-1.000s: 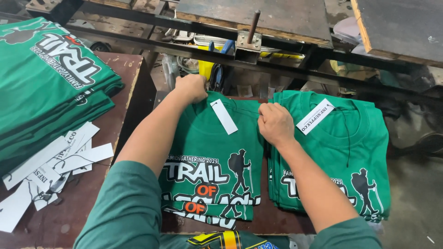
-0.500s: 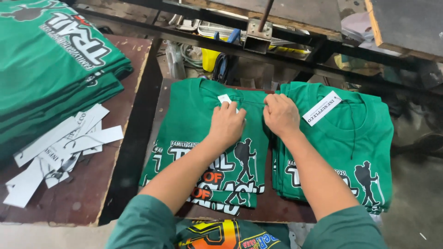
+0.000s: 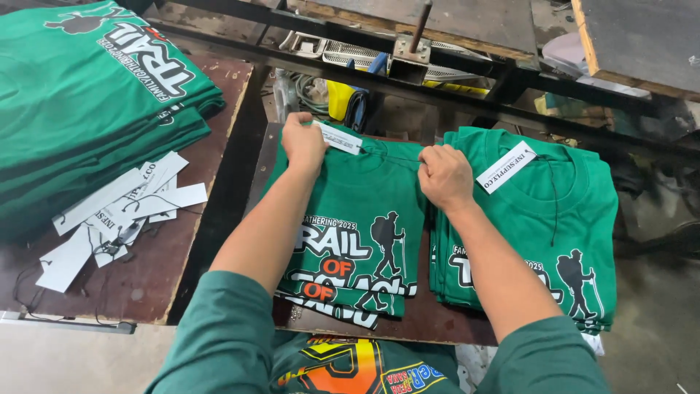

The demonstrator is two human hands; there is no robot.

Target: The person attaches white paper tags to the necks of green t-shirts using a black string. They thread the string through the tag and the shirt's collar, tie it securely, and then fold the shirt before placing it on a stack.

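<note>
From my head camera, looking down: my left hand (image 3: 302, 142) sits at about eleven o'clock from the middle of the view, fingers pinched closed on a white paper tag (image 3: 340, 138) at the collar end of the folded green shirt (image 3: 361, 219) in front of me. My right hand (image 3: 445, 175) is at roughly one o'clock, curled shut at the right side of the same collar, where a thin dark string (image 3: 390, 156) runs from the tag across to my fingers (whether I actually grip the string I cannot tell, my knuckles hide it). The shirt lies flat on the brown counter (image 3: 437, 328), its printed hiker and lettering toward six o'clock, close to my chest. Just beside it at three o'clock lies a second stack of green shirts (image 3: 554, 233), edges touching the first, with its own white tag (image 3: 506, 167) lying slanted on the collar and a dark cord trailing down the front. At nine o'clock, on a separate reddish board (image 3: 138, 277), a scatter of loose white tags (image 3: 117, 211) lies with strings tangled among them, and at ten o'clock, behind them, a tall pile of folded green shirts (image 3: 87, 87) reaches the frame's corner. At twelve o'clock, beyond both hands, a dark metal frame (image 3: 408, 58) crosses the view, with a yellow object (image 3: 337, 98) tucked below it.
</note>
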